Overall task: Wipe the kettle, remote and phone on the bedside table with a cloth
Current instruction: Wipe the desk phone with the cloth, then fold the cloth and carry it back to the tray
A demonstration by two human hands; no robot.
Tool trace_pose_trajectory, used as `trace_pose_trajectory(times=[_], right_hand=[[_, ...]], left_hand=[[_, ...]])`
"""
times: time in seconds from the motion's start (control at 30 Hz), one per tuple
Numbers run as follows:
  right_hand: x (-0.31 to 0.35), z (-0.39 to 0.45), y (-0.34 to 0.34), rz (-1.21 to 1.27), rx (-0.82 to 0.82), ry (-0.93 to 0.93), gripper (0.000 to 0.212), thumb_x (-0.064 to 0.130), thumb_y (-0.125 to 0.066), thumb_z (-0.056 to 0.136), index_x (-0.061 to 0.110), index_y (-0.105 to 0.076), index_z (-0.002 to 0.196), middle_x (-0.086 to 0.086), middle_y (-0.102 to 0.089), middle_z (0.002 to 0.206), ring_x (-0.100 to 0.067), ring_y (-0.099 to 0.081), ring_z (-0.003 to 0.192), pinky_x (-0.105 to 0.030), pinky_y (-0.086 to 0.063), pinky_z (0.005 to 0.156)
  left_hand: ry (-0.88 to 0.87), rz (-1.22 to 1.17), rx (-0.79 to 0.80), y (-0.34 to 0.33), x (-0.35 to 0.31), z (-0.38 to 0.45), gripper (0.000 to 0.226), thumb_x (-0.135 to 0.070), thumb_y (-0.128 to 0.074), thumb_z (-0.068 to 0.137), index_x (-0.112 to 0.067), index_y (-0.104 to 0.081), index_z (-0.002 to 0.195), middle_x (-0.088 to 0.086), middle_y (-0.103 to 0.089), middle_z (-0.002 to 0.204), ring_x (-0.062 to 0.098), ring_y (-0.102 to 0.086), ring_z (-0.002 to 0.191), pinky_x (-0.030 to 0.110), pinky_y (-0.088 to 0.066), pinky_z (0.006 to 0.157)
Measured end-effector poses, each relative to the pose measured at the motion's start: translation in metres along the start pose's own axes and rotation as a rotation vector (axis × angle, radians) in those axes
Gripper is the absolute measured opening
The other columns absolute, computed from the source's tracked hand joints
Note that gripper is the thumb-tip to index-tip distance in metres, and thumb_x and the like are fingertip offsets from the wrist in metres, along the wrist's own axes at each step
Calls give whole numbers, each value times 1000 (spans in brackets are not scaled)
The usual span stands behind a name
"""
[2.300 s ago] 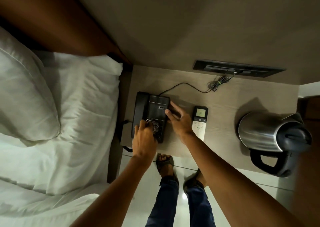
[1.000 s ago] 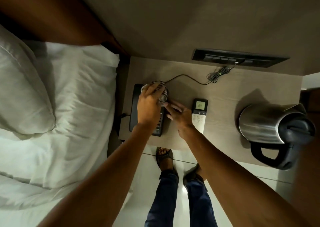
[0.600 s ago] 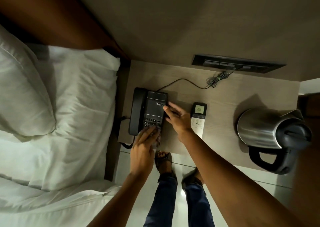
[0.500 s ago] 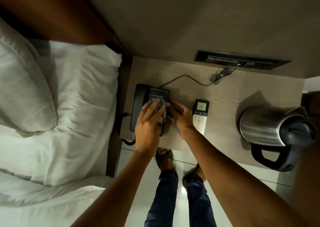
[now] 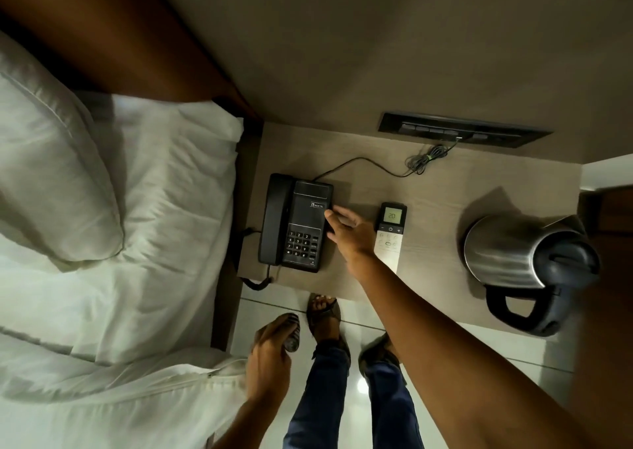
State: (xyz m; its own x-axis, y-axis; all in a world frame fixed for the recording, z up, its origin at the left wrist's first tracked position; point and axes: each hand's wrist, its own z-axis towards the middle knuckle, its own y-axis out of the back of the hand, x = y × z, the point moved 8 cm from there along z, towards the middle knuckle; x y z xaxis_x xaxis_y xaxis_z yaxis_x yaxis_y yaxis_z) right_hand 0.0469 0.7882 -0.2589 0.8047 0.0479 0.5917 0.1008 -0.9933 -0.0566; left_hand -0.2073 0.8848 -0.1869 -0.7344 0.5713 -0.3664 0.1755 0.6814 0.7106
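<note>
Left grip (image 5: 270, 352) is closed round a bunched cloth (image 5: 293, 337), striped in dark and pale bands, held off the table above the pale floor tiles at about 6 o'clock from the phone. Right grip (image 5: 349, 231) lies spread, fingers loosely apart, clamped on nothing; its fingertips (image 5: 329, 214) press the right edge of the phone (image 5: 296, 222).

That phone is a matte black plastic desk set, rectangular, with a rounded handset in its cradle along the left side and a grid of small keys on the lower half. A curly cord loops off its near-left corner, and a thin cable (image 5: 363, 164) runs from its top toward 1 o'clock, ending in a small coil near a dark recessed wall panel (image 5: 462, 133).

Just beside the right hand, at 3 o'clock from the phone, lies the remote (image 5: 390, 234): slim, black at the top with a lit green display, white below. Well apart at 3 o'clock stands the kettle (image 5: 513, 253), brushed steel, rounded, with a black lid and looped handle. All rest on a pale wood-grain table (image 5: 435, 188). At 9 o'clock sits a bed (image 5: 154, 208) with creased white linen.
</note>
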Motion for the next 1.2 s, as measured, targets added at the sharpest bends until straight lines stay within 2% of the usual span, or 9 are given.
trace_pose_trajectory(times=[0.2, 0.47, 0.53, 0.7, 0.8, 0.93, 1.03, 1.13, 1.2], right_hand=[[12, -39, 13, -260, 26, 46, 35, 25, -70, 105, 8, -72, 135, -17, -75, 135, -32, -71, 126, -50, -56, 111], [93, -99, 24, -413, 36, 222, 35, 27, -68, 106, 9, -73, 136, -8, -76, 133, -22, -69, 126, -33, -56, 107], [121, -116, 26, -372, 40, 239, 34, 30, -65, 107, 12, -72, 136, -7, -75, 133, -22, -68, 126, -34, -55, 107], [197, -170, 33, -205, 31, 261, 32, 33, -59, 111, 11, -74, 128, -17, -77, 128, -35, -72, 122, -53, -55, 110], [239, -214, 40, -61, 62, 255, 29, 35, -55, 112, 18, -79, 109, -21, -79, 122, -30, -77, 110, -41, -61, 100], [293, -284, 59, 79, 193, 253, 49, 47, -60, 107, 5, -73, 129, -12, -77, 112, -20, -68, 96, -23, -55, 73], [328, -330, 81, 43, 227, 318, 52, 52, -66, 103, 7, -71, 127, -14, -73, 103, -30, -70, 96, -22, -53, 77], [359, -368, 107, 125, 223, 390, 41, 46, -74, 99, 13, -76, 123, -4, -84, 111, -15, -80, 100, -18, -60, 81], [374, -384, 136, 201, 162, 427, 43, 38, -78, 99, 9, -71, 131, -11, -81, 124, -20, -79, 114, -28, -64, 94]], left_hand=[[-101, 10, -20, 47, -46, 12, 59, 15, -56, 89, -19, -69, 136, 4, -68, 137, 26, -63, 126, 35, -60, 100], [-328, 7, -129, 137, -181, 50, 45, -11, -50, 97, -21, -65, 138, 3, -68, 135, 24, -64, 121, 44, -59, 97], [-376, 0, -166, 161, -215, 46, 42, -9, -55, 99, -20, -65, 138, 5, -69, 135, 25, -65, 121, 44, -60, 96], [-485, -50, -251, 228, -293, 18, 37, -9, -54, 98, -20, -69, 130, 4, -73, 124, 25, -68, 112, 42, -59, 93], [-496, -176, -282, 271, -333, -2, 35, -7, -56, 94, -17, -72, 124, 3, -75, 118, 21, -70, 106, 32, -57, 94], [-503, -392, -336, 328, -389, -44, 22, -1, -60, 93, -10, -73, 108, 3, -77, 99, 15, -68, 88, 20, -49, 78], [-517, -480, -327, 354, -428, -76, 22, -6, -58, 94, -23, -59, 80, -6, -66, 74, 2, -60, 65, 15, -42, 56], [-577, -514, -307, 363, -471, -107, 17, -9, -56, 96, -20, -59, 84, -7, -65, 77, -6, -62, 66, 9, -45, 54], [-644, -499, -297, 356, -505, -127, 13, -9, -56, 97, -18, -61, 89, -6, -64, 77, 0, -60, 68, 16, -46, 58]])
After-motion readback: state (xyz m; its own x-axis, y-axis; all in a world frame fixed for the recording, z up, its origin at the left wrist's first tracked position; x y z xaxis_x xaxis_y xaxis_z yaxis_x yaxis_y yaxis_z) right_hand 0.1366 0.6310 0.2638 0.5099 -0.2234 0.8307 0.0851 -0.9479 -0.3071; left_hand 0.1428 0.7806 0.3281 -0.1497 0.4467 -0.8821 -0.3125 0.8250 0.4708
